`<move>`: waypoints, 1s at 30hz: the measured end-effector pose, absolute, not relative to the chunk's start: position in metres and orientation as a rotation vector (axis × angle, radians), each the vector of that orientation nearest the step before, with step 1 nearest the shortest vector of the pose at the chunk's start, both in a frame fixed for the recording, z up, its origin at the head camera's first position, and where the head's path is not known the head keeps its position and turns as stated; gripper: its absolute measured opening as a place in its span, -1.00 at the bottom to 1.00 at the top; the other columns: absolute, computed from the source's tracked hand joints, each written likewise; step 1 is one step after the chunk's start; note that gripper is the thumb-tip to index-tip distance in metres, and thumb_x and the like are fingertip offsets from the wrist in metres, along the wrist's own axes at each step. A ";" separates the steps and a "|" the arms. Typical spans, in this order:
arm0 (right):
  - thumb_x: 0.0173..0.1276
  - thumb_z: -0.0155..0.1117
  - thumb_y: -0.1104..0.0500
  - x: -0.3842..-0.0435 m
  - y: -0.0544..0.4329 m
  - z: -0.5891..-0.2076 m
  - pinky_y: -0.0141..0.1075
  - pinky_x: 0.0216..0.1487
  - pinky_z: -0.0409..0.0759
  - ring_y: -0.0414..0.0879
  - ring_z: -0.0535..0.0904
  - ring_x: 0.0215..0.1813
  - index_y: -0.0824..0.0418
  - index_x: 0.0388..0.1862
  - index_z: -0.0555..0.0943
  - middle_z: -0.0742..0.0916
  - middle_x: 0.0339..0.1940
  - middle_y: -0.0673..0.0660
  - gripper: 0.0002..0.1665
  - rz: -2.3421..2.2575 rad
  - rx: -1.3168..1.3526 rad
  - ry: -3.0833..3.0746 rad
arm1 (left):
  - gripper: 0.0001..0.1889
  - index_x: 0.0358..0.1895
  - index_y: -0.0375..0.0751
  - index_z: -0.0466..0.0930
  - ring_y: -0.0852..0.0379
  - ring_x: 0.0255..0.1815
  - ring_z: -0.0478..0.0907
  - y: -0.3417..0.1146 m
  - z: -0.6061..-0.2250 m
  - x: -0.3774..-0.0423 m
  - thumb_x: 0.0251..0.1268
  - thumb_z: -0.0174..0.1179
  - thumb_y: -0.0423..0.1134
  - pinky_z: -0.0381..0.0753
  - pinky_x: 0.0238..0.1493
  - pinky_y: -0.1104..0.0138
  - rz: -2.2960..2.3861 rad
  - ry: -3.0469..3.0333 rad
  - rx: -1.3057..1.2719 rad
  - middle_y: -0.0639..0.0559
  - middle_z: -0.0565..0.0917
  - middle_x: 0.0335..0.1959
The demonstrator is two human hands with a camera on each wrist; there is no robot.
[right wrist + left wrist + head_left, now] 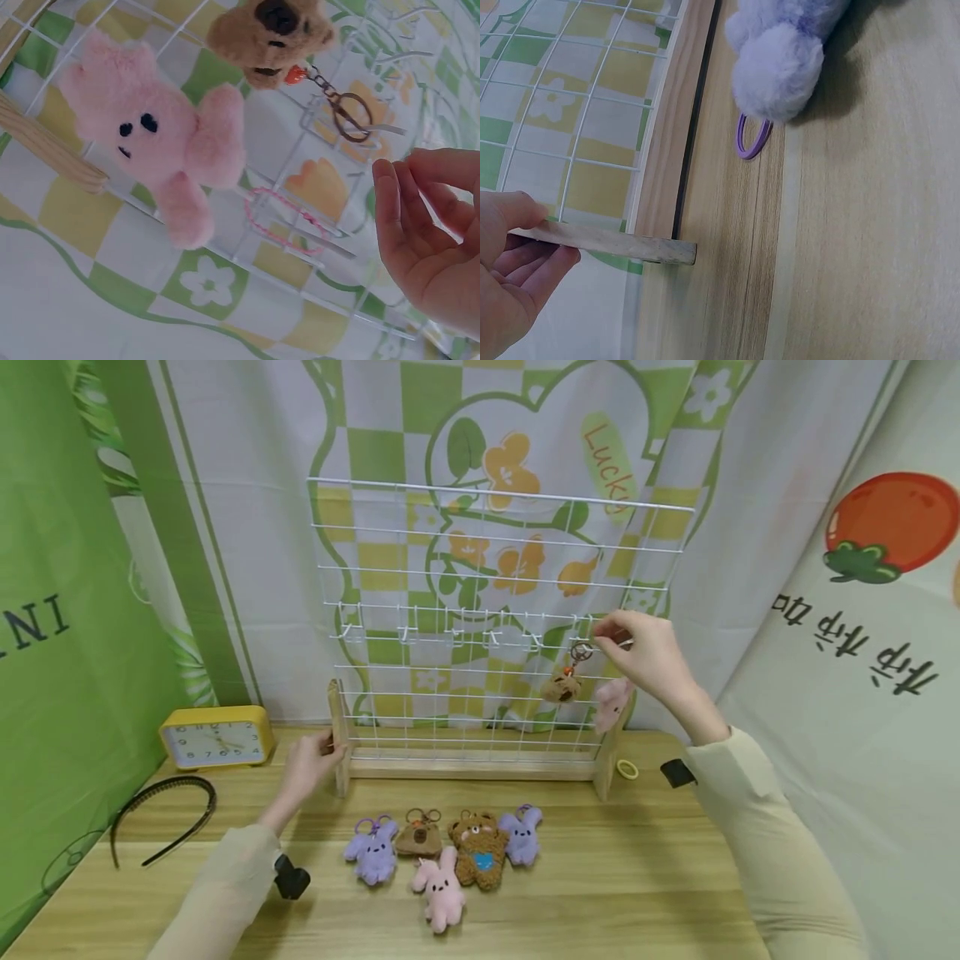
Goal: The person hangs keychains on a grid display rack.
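Head cam: white wire rack (498,494) mid-frame, wooden feet, standing on wood-grain table (600,893). L hand (309,764), lower L of ctr, pinches the rack's L wooden post (336,710) btwn thumb & fingers; L wrist cam shows same grip at lower L. R hand (648,647), R of ctr, is up by the end hooks, fingers loosely bent; per R wrist cam nothing's btwn the fingertips, which sit just beside a hook tip.

Brown plush head charm (561,689) hangs R of ctr, its metal ring (352,118) round that hook. Pink bunny charm (611,704) hangs further R, partly behind R hand in head view, by a pink cord loop (250,210). Hooks to the L, e.g. mid-row hook (491,639), are bare.

Lower ctr on table, 5 more charms: lilac bunny (375,852) at L, brown domed plush (420,837), brown bear w/ blue heart (480,852), 2nd lilac bunny (522,835) at R, 2nd pink bunny (441,889) in front.

Far L: yellow clock (217,739), dark headband (161,782) below it. Sm. yellow ring (631,777) near rack's R foot.
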State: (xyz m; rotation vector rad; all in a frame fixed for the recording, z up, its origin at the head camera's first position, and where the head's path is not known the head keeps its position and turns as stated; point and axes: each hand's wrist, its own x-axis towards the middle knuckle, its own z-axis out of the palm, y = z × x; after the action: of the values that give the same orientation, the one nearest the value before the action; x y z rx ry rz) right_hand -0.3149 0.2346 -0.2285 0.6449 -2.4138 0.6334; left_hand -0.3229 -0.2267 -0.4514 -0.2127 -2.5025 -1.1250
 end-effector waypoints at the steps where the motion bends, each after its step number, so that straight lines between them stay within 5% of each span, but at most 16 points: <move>1: 0.37 0.26 0.34 -0.310 0.235 -0.229 -0.09 -0.16 0.79 0.12 0.73 -0.22 0.35 -0.16 0.68 0.79 -0.22 0.29 -0.87 0.633 0.650 -2.394 | -0.80 -0.10 -0.57 0.62 -0.38 -0.05 0.70 -0.227 -0.451 -0.323 0.31 0.18 -0.46 0.75 0.00 -0.03 -1.123 -2.507 -0.211 -0.48 0.69 -0.10; 7: 0.30 0.32 0.38 -0.280 0.235 -0.247 -0.56 -0.28 0.71 0.02 0.73 -0.31 0.34 -0.19 0.69 0.79 -0.27 0.24 -0.89 0.662 0.704 -2.352 | -0.82 -0.15 -0.56 0.63 -0.38 -0.05 0.70 -0.225 -0.449 -0.322 0.32 0.17 -0.45 0.76 -0.02 -0.03 -1.119 -2.517 -0.196 -0.49 0.70 -0.12; 13: 0.25 0.37 0.38 -0.275 0.222 -0.306 -0.38 -0.32 0.78 -0.04 0.73 -0.36 0.34 -0.27 0.69 0.79 -0.35 0.20 -0.92 0.712 0.879 -2.499 | -0.79 -0.11 -0.61 0.61 -0.40 -0.03 0.68 -0.224 -0.449 -0.321 0.31 0.16 -0.47 0.75 0.00 -0.05 -1.140 -2.508 -0.201 -0.53 0.68 -0.10; 21: 0.30 0.34 0.28 -0.297 0.208 -0.400 -0.54 -0.43 0.60 -0.22 0.64 -0.44 0.28 -0.36 0.69 0.77 -0.45 0.12 -0.93 0.708 0.983 -2.828 | -0.77 -0.08 -0.63 0.60 -0.41 -0.06 0.69 -0.224 -0.450 -0.321 0.30 0.15 -0.48 0.75 -0.03 -0.04 -1.120 -2.510 -0.210 -0.54 0.68 -0.11; 30: 0.23 0.38 0.23 -0.319 0.199 -0.439 -0.52 -0.53 0.30 -0.27 0.33 -0.58 0.25 -0.54 0.63 0.63 -0.65 0.04 -0.82 0.653 0.801 -2.986 | -0.74 -0.05 -0.64 0.59 -0.41 -0.05 0.69 -0.224 -0.451 -0.322 0.30 0.16 -0.47 0.75 -0.02 -0.04 -1.118 -2.504 -0.202 -0.54 0.67 -0.11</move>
State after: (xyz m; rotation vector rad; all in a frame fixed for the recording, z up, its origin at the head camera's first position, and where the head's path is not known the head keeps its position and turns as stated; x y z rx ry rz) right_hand -0.3190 0.1985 -0.4393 0.8012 -2.9863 0.6527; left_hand -0.3218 -0.2239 -0.4514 -0.2020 -2.5044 -1.1175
